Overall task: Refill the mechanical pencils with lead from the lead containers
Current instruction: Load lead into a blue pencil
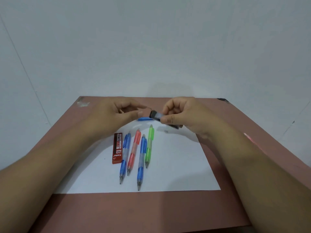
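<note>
Hands hover over the far end of the desk (168, 209): the right hand (183, 113) pinches a dark lead container (157, 116) tilted toward the left hand (117, 113), whose thumb and forefinger are pinched together, on what I cannot tell. Just beneath them lies a blue pencil piece (143, 118). On the white paper (176, 165) lie a red lead container (117, 148), two blue pencils (124, 157), a red pencil (133, 151) and a green pencil (149, 145), side by side.

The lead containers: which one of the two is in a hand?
The dark lead container, pinched in the right hand above the table. The red lead container lies untouched on the white paper.
</note>
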